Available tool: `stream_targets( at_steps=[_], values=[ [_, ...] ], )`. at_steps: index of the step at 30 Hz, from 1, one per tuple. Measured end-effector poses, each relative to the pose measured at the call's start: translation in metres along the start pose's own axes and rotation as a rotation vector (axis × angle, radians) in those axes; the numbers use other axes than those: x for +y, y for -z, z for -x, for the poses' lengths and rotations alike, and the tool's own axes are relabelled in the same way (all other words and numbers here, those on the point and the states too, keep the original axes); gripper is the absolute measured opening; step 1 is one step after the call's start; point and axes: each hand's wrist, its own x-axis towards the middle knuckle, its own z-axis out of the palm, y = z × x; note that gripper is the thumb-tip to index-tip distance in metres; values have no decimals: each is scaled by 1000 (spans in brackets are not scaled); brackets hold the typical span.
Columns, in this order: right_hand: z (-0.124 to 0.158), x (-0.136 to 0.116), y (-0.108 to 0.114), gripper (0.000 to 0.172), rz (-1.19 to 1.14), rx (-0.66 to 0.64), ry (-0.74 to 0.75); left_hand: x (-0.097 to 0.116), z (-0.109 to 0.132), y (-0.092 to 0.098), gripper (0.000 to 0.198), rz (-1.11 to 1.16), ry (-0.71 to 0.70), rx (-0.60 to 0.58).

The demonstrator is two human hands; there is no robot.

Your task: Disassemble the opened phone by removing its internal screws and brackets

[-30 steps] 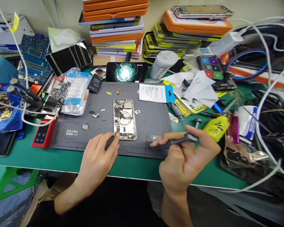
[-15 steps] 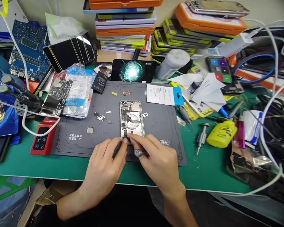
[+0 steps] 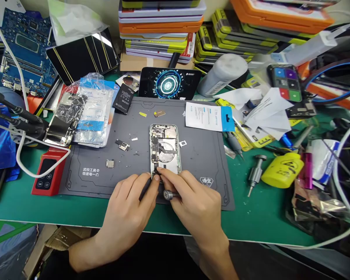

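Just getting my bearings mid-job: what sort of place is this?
Most likely an electronics repair workshop, going by the opened phone, the bare blue circuit board at the back left, and the small screwdriver-like tool lying at the right.

- This looked like a phone repair workshop.
- An opened phone, its circuitry bare, lay on a grey work mat on the green desk.
- Loose small parts lay scattered to its left.
- A blue circuit board was at the far left.
- A screwdriver was on the right, near a yellow bottle.
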Motion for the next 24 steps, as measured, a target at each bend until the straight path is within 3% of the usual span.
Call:
stream_targets(
  at_steps=[6,24],
  values=[
    [1,-1,1,39,21,3,7,2,-1,0,34,6,-8,18],
    [1,-1,1,33,86,-20,73,2,-2,0,33,42,24,7]
  ],
)
